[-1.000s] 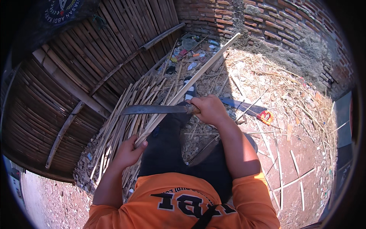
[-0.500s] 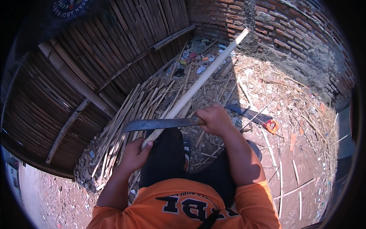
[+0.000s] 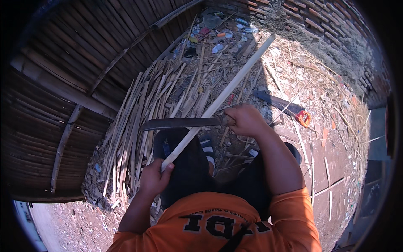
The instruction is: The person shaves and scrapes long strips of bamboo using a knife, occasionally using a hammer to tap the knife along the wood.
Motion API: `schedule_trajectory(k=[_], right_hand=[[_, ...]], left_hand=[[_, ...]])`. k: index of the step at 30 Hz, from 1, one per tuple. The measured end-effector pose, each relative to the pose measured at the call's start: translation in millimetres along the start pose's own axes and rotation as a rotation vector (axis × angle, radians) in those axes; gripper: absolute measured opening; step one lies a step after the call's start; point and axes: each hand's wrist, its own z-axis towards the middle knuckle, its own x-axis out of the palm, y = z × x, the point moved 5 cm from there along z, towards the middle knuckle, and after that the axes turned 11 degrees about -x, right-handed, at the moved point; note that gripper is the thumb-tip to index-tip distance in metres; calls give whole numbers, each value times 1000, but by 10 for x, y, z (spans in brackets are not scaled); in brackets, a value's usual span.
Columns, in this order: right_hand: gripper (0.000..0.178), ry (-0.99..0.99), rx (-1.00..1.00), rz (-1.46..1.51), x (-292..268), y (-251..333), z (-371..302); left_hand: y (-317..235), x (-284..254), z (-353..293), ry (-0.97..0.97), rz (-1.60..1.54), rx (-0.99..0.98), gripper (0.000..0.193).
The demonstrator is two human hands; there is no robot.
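My left hand [image 3: 154,178] is closed around the near end of a long pale wooden strip [image 3: 228,89], thumb on top, close to my left knee. From there the strip slants up and away to the far right. My right hand [image 3: 244,120] grips the short handle of a machete [image 3: 180,123]. Its dark blade points left and lies across the strip, over my left thigh. Whether the edge bites into the wood I cannot tell.
Thin split strips [image 3: 140,126] lie heaped on the left beside a bamboo wall [image 3: 67,92]. A handsaw [image 3: 279,105] with an orange handle rests on the debris at right. Litter [image 3: 216,38] and a brick wall [image 3: 319,25] are at the back.
The view has shifted a little. The blade now crosses the strip farther from my left hand, and the strip's far end no longer reaches over the brick wall.
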Motion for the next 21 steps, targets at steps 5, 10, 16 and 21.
schedule_trajectory(k=[5,10,16,21], right_hand=[[27,-173,271,152,3,-498,201],[31,161,-112,-90,368,232,399],[27,43,117,-116,-224,39,187],[24,-97,174,-100,-230,-66,98]], left_hand=[[321,82,12,10,-40,-45,44],[545,126,-3,2,-92,-90,46],[440,-10,-144,96,-95,-41,46],[379,62,-106,105,-158,-43,44]])
